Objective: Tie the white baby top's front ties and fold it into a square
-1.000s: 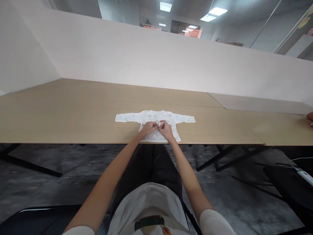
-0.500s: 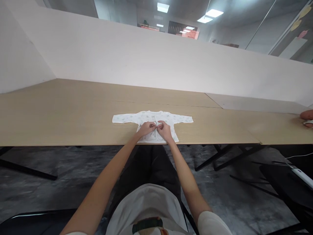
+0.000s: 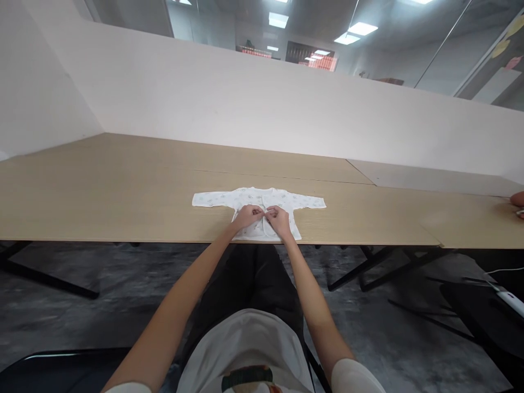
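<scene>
A small white baby shirt (image 3: 254, 196) with a faint print lies flat near the table's front edge, its sleeves spread to both sides. My left hand (image 3: 249, 216) pinches the cloth at the middle of the shirt's front opening. Close against it, my right hand (image 3: 279, 220) grips the same front edge, thumb and forefinger together. The fingertips of both hands almost meet. Whatever small fastening may lie between them is hidden by the fingers.
The wooden table (image 3: 102, 196) runs wide to both sides, with a white partition wall (image 3: 245, 109) behind it. At the far right edge part of another person's hand (image 3: 517, 198) shows. Black chairs (image 3: 483, 311) stand below on the right and at lower left.
My view has shifted slightly, so the whole scene sits a little lower. Both hands stay at the shirt's front, with only a small change in the right fingers.
</scene>
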`<state>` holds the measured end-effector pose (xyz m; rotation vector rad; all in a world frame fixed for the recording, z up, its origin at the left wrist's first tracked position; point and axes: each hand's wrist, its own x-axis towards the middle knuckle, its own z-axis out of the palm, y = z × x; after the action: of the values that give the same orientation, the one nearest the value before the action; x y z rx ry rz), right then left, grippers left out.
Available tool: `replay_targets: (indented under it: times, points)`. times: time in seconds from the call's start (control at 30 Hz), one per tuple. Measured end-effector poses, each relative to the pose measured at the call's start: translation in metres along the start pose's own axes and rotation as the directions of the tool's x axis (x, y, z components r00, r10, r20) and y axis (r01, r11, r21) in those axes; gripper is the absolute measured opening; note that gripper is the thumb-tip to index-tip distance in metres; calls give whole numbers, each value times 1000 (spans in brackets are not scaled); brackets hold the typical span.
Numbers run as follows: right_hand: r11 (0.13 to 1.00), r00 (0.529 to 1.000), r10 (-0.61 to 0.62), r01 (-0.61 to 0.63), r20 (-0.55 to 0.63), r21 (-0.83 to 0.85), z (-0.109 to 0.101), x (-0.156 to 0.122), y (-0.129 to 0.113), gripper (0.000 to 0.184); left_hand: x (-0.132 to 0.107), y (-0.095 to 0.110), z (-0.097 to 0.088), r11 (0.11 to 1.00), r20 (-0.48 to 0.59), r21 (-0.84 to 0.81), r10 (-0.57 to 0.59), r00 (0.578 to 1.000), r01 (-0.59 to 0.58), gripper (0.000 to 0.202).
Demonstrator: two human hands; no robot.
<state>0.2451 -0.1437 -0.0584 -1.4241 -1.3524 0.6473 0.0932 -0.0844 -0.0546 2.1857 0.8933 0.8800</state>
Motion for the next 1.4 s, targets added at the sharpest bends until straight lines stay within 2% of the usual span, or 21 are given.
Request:
replay_targets:
  times: [0.27, 0.4, 0.53, 0.63, 0.73, 0.8, 0.87, 1.0, 1.17, 1.27, 1.4]
  points:
    - [983, 996, -79, 71, -41, -172, -1, -4, -12, 14, 1, -3, 2, 1000, -15, -18, -9, 1000, 9, 35]
    - [981, 996, -80, 83, 24, -178, 1, -3, -11, 17, 2, -5, 2, 992, -50, -129, -5, 999, -2, 41]
    - [985, 997, -72, 75, 26, -157, 1, -2, -10, 28, 3, -7, 3, 978, -120, -203, -76, 990, 50, 44]
    - [992, 995, -37, 24, -98, -127, -1, -1, -10, 28, 3, -9, 4, 976, -145, -196, -124, 982, 94, 46]
    - [994, 961, 34, -61, -275, -89, -4, -2, -8, 28, 1, -8, 5, 982, -154, -149, -142, 978, 119, 46]
    - [988, 948, 67, -106, -310, -111, -5, -2, -5, 31, 0, -6, 5, 989, -151, -83, -137, 979, 125, 43]
    - [969, 957, 77, -138, -280, -203, -6, -2, -4, 32, 3, -4, 3, 989, -126, 19, -142, 982, 145, 37]
    - [888, 983, 138, -176, -118, -425, -7, 14, -13, 35, 24, -1, -8, 937, -78, 257, -225, 971, 237, 26]
    - [716, 959, 283, -192, 26, -671, 7, 61, -31, 48, 63, -2, -16, 818, -132, 403, -392, 910, 411, 29]
    - [646, 964, 265, -151, 34, -748, 22, 79, -31, 41, 75, 1, -9, 784, -148, 433, -425, 893, 445, 25]
    - [656, 987, 161, -126, -25, -744, 32, 80, -16, 30, 78, 2, 4, 790, -163, 435, -403, 900, 433, 24]
